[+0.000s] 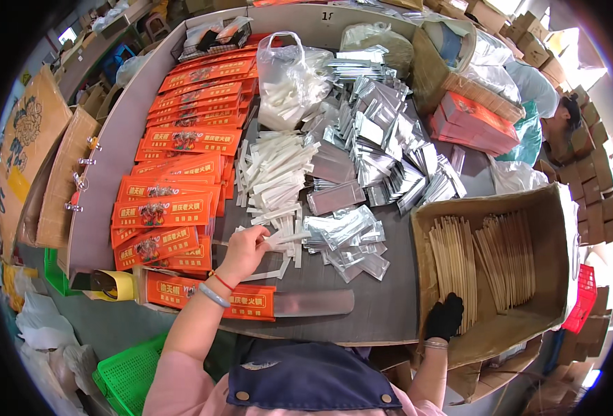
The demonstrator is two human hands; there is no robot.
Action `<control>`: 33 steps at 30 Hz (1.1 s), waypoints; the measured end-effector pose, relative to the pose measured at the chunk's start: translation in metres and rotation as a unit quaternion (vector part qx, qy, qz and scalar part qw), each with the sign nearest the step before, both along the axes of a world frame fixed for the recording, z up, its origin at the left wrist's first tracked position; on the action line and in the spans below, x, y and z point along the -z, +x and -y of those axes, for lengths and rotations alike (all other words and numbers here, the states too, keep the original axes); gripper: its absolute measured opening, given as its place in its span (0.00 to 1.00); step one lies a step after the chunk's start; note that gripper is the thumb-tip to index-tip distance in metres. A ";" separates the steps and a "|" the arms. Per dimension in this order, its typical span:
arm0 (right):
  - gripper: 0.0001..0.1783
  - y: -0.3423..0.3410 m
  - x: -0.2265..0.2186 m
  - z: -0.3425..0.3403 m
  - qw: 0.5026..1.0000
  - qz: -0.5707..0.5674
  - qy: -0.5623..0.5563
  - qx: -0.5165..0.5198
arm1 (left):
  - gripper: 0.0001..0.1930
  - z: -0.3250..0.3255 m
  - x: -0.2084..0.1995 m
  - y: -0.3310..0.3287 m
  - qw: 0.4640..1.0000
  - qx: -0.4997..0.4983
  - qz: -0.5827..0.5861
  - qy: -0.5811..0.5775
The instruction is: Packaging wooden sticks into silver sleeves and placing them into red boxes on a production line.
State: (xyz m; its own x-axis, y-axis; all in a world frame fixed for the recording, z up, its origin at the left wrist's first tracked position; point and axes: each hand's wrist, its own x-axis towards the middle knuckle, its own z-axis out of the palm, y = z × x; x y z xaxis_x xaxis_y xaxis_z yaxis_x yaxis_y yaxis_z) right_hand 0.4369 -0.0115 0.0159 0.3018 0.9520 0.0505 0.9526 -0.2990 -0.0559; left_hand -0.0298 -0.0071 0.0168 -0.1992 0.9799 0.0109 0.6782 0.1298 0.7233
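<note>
My bare left hand (pixel 247 248), with a red cord and a pale bangle at the wrist, is closed in a pinch on a thin white paper-wrapped strip (pixel 287 238). It is at the near edge of a loose heap of such white strips (pixel 273 170). Silver foil packets (pixel 351 232) lie just right of it. My right hand (pixel 445 317) wears a black glove and reaches into a cardboard box (pixel 497 340). Its fingers are closed round the near ends of light wooden chopsticks (pixel 452 256); how many it grips is hidden.
Overlapping red printed paper sleeves (pixel 182 180) cover the table's left side. Below my left forearm, another red sleeve (pixel 251 303) lies on a metal strip (pixel 317 303). A clear plastic bag (pixel 289 90) stands behind the heap. Red packs (pixel 476 123) sit beyond the box. A green basket (pixel 130 378) is below left.
</note>
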 end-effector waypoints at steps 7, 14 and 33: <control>0.12 0.005 0.010 0.003 0.999 0.045 0.006 0.009 | 0.08 -0.015 -0.018 0.002 0.994 0.040 0.040 -0.098; 0.20 0.009 0.002 -0.003 0.962 -0.161 0.217 0.050 | 0.04 -0.026 -0.021 0.020 0.975 0.091 -0.158 0.127; 0.06 -0.054 -0.014 -0.008 0.877 -0.407 0.162 -0.198 | 0.10 -0.029 -0.056 0.097 0.978 0.173 0.070 -0.091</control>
